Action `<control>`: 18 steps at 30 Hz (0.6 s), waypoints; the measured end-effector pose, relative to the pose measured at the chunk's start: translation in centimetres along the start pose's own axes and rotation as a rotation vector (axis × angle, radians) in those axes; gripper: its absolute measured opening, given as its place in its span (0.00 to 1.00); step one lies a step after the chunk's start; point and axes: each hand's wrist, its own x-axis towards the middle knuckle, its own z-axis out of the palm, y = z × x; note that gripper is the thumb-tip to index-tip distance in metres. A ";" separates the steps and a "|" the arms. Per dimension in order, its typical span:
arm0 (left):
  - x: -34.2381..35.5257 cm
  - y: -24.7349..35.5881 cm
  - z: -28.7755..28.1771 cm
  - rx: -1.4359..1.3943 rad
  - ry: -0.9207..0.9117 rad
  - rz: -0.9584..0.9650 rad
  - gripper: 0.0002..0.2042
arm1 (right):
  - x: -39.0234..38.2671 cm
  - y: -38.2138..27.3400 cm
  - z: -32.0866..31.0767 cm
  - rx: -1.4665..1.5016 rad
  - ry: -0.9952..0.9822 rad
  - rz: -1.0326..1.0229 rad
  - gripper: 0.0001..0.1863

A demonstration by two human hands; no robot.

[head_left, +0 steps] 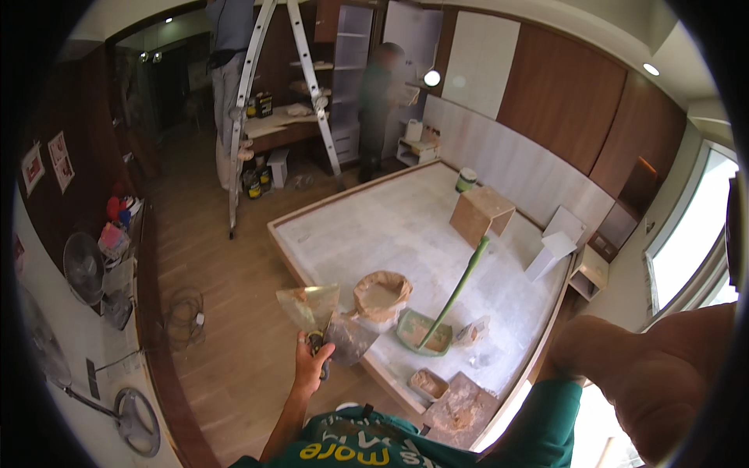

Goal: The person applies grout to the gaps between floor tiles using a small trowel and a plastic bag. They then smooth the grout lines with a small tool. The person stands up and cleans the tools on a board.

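My left hand [313, 363] is closed round the handle of a wide putty knife [310, 306], its blade pointing away from me. Just right of that hand is a second, grey square blade [353, 340]; I cannot tell whether the hand holds it too. Beyond them, a paper-lined tub [382, 287] of pale brown paste stands on the bed platform [335, 234]. Next to it lies a green dustpan [417, 331] with a long green handle, holding brown scraps. My right arm [647, 374] is bent up close at the right; its hand is outside the picture.
A brown tray [429, 384] and a paste-smeared board [462, 407] lie at the platform's near corner. Farther back are a wooden box [480, 214] and a tin [466, 181]. One person stands at a stepladder [248, 101], another [378, 109] by the cupboards. A coiled cable [183, 316] and fans line the left.
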 end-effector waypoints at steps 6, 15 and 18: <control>0.1 0.2 0.9 -0.027 0.007 0.096 0.25 | -0.6 0.2 0.4 -0.074 -0.063 0.058 0.41; -1.2 -0.4 0.4 -0.049 -0.072 -0.015 0.25 | 0.5 2.1 -1.3 -0.151 -0.158 0.116 0.41; -0.7 0.0 1.1 -0.032 -0.074 -0.021 0.27 | 2.0 4.1 -0.9 -0.153 -0.249 0.160 0.42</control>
